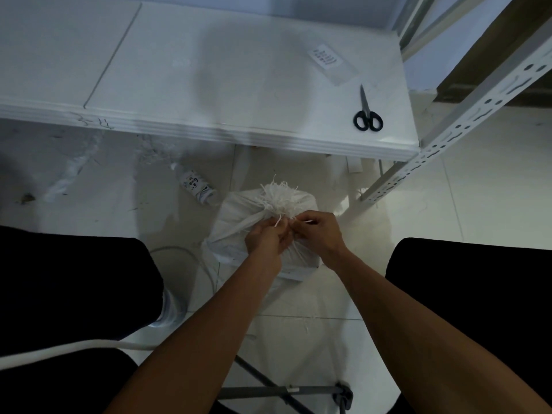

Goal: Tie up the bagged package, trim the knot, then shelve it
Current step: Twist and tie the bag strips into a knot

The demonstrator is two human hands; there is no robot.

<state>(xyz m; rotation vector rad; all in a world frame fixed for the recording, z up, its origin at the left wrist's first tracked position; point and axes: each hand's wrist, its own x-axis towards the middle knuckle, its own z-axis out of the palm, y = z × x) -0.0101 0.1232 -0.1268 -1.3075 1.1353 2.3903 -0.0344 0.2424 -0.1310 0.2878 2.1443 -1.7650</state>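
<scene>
A white woven bag holding a boxy package (239, 222) stands on the tiled floor between my knees. Its gathered mouth ends in a frayed white tuft (282, 198). My left hand (265, 237) and my right hand (319, 231) meet just below the tuft, both pinching thin white string ends at the bag's neck. Black-handled scissors (366, 110) lie closed on the white table (209, 85), near its right front corner, well beyond my hands.
A grey slotted metal shelf upright (466, 118) rises at the right beside the table. A plastic bottle (197, 186) lies on the floor left of the bag. A white cable (89, 345) curves by my left leg. A paper label (325, 56) rests on the table.
</scene>
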